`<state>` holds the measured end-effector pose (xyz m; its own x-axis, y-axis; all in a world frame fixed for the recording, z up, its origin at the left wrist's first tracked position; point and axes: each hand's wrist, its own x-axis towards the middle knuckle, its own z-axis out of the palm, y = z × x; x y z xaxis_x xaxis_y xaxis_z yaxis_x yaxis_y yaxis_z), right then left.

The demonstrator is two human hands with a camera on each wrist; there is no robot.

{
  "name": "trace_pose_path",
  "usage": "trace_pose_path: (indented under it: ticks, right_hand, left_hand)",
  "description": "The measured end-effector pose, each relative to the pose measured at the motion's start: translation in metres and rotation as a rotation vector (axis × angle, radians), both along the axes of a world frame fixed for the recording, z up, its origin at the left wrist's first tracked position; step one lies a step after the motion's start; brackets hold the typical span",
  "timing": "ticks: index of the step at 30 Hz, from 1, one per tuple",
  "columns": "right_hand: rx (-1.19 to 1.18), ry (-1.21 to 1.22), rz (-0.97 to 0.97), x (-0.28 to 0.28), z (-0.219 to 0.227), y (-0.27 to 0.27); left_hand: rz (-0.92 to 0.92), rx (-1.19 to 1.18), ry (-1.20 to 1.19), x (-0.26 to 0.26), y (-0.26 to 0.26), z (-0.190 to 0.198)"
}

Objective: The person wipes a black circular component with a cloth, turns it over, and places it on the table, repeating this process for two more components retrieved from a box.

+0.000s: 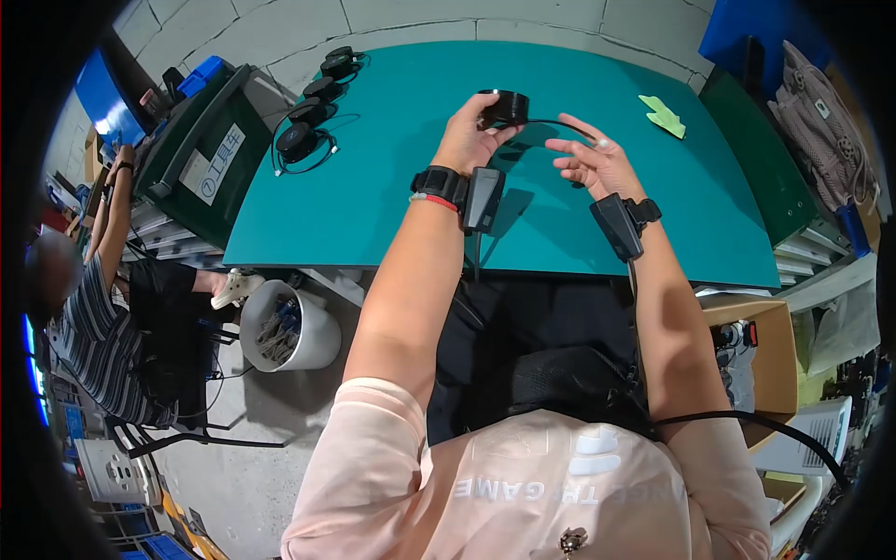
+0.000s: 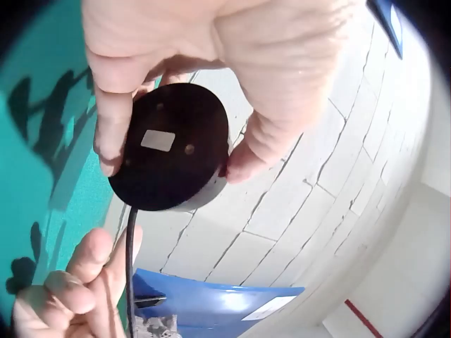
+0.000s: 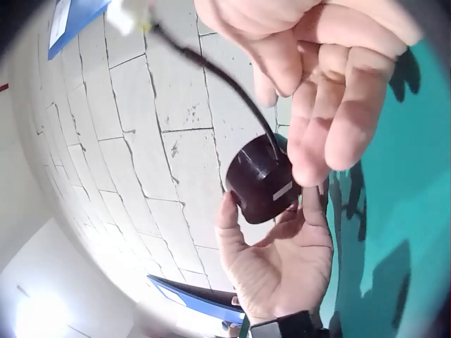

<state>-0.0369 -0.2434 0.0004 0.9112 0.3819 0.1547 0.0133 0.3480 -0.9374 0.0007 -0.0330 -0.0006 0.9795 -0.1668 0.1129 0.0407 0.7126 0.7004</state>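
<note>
My left hand [image 1: 462, 140] grips a black round puck-like device [image 1: 507, 107] by its rim, raised over the green table. The left wrist view shows its flat face with a small white label [image 2: 158, 140], the thumb on one side and fingers on the other. A black cable [image 3: 225, 81] leaves the device and ends in a white connector [image 3: 129, 15]. My right hand [image 1: 597, 166] is beside the cable, palm toward the device, fingers loosely bent and spread. In the head view, the cable's end crosses the right hand near its index finger.
Several similar black devices [image 1: 297, 142] with cables stand in a row along the table's [image 1: 373, 205] left side. A yellow-green paper piece [image 1: 663, 117] lies at the right. A green tool cart [image 1: 210, 154] stands left, near a seated person [image 1: 107, 327] and a white bin [image 1: 317, 336].
</note>
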Motion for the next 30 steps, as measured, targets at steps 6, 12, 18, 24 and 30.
trace_pose_path:
  ticks: [6,12,18,24,30]
  right_hand:
    - [-0.048,-0.003,-0.062,-0.007,0.004,0.006]
    - [-0.024,0.067,-0.081,-0.001,0.0,0.004]
    - [-0.04,0.068,-0.087,0.001,-0.002,0.003]
    - [-0.015,0.081,-0.118,0.001,-0.004,0.002]
    - [-0.091,0.024,-0.129,-0.002,-0.003,0.01]
  left_hand:
    - [-0.034,0.076,0.004,0.006,0.002,-0.004]
    - [0.031,0.132,0.002,-0.007,-0.004,0.006]
    - [-0.051,0.169,-0.087,-0.011,-0.001,0.01]
    - [-0.095,0.175,-0.002,-0.001,0.003,0.002]
    - [-0.049,0.25,-0.105,-0.005,-0.002,0.001]
